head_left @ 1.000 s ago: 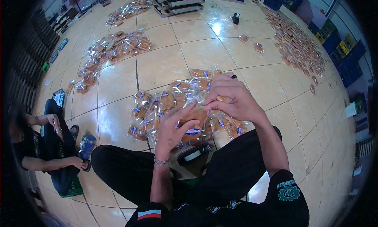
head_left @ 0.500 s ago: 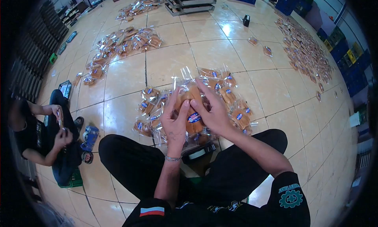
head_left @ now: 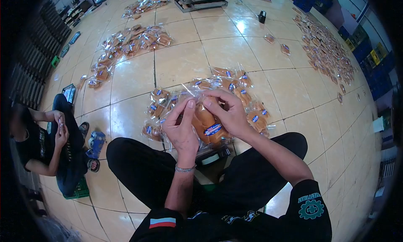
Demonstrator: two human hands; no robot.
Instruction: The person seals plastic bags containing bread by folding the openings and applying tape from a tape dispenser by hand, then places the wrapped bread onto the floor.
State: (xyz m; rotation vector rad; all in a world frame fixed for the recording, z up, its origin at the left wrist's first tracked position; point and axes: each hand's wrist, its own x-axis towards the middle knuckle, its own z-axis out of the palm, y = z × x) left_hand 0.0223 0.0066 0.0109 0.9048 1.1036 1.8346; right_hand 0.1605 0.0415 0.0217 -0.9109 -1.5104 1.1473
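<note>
A clear plastic bag of brown bread with a blue-and-white label hangs between my hands, above more bagged loaves. My left hand is closed, thumb and fingers pinching the bag's upper left side. On the other side, my right hand pinches the gathered plastic near the top, its fingers bent. Around and behind them lie several bagged breads with the same labels, partly hidden by my hands. Just below the held bag, between my knees, is a black device with a pale band, partly covered.
Farther off on the tiled floor are bread piles at left and right. Stacked metal trays stand at the back. A seated person works at my left beside a blue package. Blue crates line the right wall.
My fingers have gone from stretched along the bag to pinching its top. The bread now shows more fully, its label slightly lower and to the right. The other person's hands have shifted.
</note>
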